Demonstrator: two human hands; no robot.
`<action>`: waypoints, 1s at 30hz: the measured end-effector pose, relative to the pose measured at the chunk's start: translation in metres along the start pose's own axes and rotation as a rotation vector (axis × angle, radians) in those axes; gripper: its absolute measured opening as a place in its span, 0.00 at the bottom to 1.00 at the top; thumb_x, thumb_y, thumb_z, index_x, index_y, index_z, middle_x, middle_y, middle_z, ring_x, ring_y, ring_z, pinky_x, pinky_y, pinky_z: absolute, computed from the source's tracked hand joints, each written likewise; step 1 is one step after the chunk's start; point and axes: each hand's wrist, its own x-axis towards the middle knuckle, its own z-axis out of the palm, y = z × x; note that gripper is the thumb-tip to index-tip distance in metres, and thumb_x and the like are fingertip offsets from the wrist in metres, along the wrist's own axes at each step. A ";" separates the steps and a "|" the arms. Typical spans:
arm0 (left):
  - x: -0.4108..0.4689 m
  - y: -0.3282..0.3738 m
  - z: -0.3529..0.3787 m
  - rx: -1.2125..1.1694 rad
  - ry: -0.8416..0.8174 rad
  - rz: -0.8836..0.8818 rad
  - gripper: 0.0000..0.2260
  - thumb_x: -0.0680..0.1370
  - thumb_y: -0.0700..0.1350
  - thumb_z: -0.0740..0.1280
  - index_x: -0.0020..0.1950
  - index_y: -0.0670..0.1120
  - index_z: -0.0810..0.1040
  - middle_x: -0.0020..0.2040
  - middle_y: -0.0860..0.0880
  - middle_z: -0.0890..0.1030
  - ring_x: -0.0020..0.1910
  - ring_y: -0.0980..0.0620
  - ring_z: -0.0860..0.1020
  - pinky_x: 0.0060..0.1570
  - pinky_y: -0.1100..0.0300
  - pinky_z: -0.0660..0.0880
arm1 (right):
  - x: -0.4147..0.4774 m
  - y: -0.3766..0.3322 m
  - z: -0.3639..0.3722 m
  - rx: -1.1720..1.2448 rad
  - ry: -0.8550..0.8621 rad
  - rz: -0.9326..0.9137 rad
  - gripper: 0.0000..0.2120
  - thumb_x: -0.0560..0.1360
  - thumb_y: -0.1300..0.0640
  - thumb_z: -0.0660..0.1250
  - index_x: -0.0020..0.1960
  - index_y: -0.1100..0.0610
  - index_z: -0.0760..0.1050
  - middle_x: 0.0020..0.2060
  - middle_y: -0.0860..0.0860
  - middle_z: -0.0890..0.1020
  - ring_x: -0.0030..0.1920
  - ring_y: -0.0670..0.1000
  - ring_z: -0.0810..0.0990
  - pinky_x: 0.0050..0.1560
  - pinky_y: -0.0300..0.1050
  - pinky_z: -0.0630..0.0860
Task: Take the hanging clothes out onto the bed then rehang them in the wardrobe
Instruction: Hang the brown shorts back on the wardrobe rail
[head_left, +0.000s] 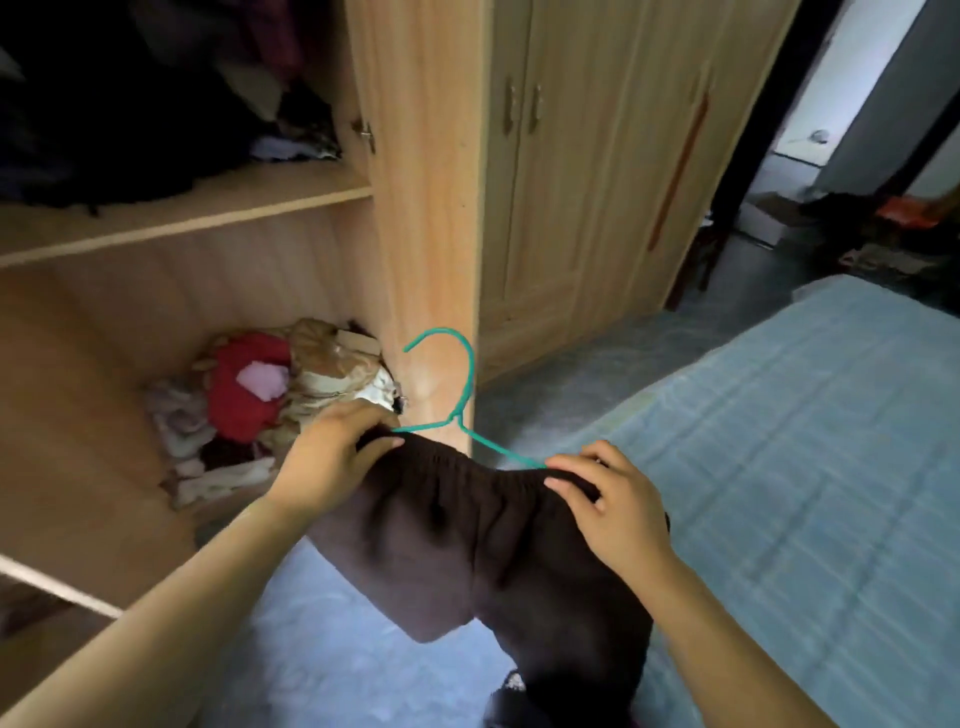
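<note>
Both hands, left hand (332, 457) & right hand (613, 504), grip brown trousers (467, 545) on green hanger (457, 395).

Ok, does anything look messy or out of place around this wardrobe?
Yes. A loose heap of clothes, red, pink and beige pieces, lies crumpled in the wardrobe's lower compartment, not folded or hung. Dark clothes on the shelf above look just as jumbled. The brown trousers on the green hanger look fine.

The green hanger's (460, 410) arms vanish inside the waistband of the brown trousers (467, 545), whose legs run off the bottom edge. Dark clothes (156, 130) on the wardrobe's (426, 208) upper shelf are lost in shadow. The bed (779, 467) is cut by the right edge.
</note>
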 end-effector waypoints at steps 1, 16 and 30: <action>-0.002 -0.009 -0.014 0.035 0.039 -0.029 0.14 0.72 0.57 0.62 0.45 0.48 0.79 0.42 0.52 0.80 0.43 0.50 0.76 0.46 0.57 0.71 | 0.012 -0.009 0.013 0.026 -0.013 -0.022 0.11 0.72 0.43 0.65 0.49 0.45 0.81 0.43 0.43 0.75 0.34 0.42 0.72 0.35 0.32 0.68; 0.123 -0.164 -0.219 0.406 0.471 -0.221 0.14 0.73 0.55 0.63 0.49 0.48 0.81 0.45 0.51 0.82 0.45 0.47 0.77 0.46 0.52 0.74 | 0.335 -0.147 0.186 0.375 -0.070 -0.394 0.09 0.69 0.50 0.72 0.49 0.50 0.83 0.40 0.43 0.75 0.41 0.44 0.77 0.38 0.36 0.73; 0.256 -0.254 -0.361 0.519 0.782 -0.306 0.06 0.72 0.43 0.72 0.48 0.50 0.80 0.42 0.60 0.76 0.43 0.57 0.76 0.41 0.68 0.68 | 0.595 -0.295 0.234 0.259 -0.031 -0.864 0.07 0.72 0.48 0.68 0.48 0.49 0.78 0.43 0.39 0.75 0.44 0.45 0.73 0.43 0.37 0.72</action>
